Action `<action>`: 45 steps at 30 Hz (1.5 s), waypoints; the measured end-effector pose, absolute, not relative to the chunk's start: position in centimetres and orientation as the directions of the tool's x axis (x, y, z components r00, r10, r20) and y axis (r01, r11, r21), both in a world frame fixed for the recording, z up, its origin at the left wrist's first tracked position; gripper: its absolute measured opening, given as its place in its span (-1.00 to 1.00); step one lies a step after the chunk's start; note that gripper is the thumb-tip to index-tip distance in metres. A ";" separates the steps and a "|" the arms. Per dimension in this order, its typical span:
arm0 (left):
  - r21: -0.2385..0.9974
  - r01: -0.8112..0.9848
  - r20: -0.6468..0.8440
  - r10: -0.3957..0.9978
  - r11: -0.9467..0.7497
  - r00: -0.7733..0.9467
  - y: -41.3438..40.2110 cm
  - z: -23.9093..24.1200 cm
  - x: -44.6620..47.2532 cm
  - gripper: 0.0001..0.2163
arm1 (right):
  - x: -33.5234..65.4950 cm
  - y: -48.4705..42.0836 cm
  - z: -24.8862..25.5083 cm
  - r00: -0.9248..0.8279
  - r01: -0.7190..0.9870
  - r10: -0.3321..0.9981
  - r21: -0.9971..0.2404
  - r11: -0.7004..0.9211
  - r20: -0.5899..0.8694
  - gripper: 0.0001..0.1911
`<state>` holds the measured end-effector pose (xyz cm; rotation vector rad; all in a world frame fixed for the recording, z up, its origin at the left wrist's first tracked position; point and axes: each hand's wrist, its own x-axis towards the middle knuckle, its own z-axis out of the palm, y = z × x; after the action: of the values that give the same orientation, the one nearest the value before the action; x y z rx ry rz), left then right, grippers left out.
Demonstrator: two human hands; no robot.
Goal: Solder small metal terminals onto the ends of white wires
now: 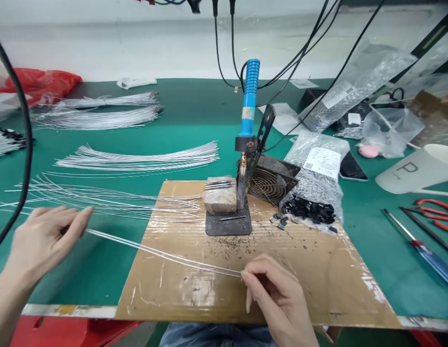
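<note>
A few thin white wires stretch between my two hands, low over the front of the cardboard sheet. My left hand is closed on them at the left, above the green mat. At their other end, my right hand pinches the tips between thumb and forefinger. Behind the held wires, a loose spread of white wires reaches onto the cardboard. Past the wires' right ends stands a blue-handled soldering iron, tip down on a dark metal base beside a whitish block.
Wire bundles lie at the back left. A round-grilled fan and a plastic bag of small black parts stand right of the iron. Further right are a white cup, a screwdriver and red-handled pliers. A black cable hangs at left.
</note>
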<state>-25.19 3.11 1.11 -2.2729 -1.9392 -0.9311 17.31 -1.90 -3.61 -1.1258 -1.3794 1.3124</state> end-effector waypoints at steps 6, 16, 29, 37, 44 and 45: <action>0.361 0.917 0.399 0.917 -0.171 0.014 -1.8 -1.1 -18.5 -0.71 | 17.7 -1.9 -3.3 -0.244 0.094 0.970 -0.996 0.006 -0.017 -0.67; 0.539 0.693 0.329 0.877 -0.480 0.351 -2.7 -1.1 -1.3 -0.73 | 16.9 -2.1 -3.9 -0.244 0.154 0.960 -0.972 0.179 0.138 -0.80; 0.903 0.358 -0.298 0.946 0.236 0.127 -1.4 -1.4 -0.9 -0.70 | 15.7 -2.8 -4.0 0.169 0.026 0.984 -0.998 0.060 0.064 -0.71; 0.917 0.264 -0.327 0.943 0.300 0.063 -1.0 -0.7 -0.8 -0.71 | 14.9 -2.3 -3.2 0.080 -0.284 0.976 -0.943 -0.173 -0.203 -0.79; 0.936 0.243 -0.250 0.967 0.254 -0.047 -1.2 0.2 0.0 -0.72 | 14.2 -2.2 -3.0 0.026 -0.413 0.964 -0.882 -0.229 -0.263 -0.83; 0.935 0.256 -0.242 0.969 0.244 -0.041 -1.3 0.1 -0.1 -0.72 | 14.1 -2.2 -3.0 0.021 -0.437 0.960 -0.866 -0.243 -0.280 -0.82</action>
<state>-0.06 -1.25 0.10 -2.3454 -2.9549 -1.7455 14.09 -2.16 -3.00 -1.0929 -0.6718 1.5168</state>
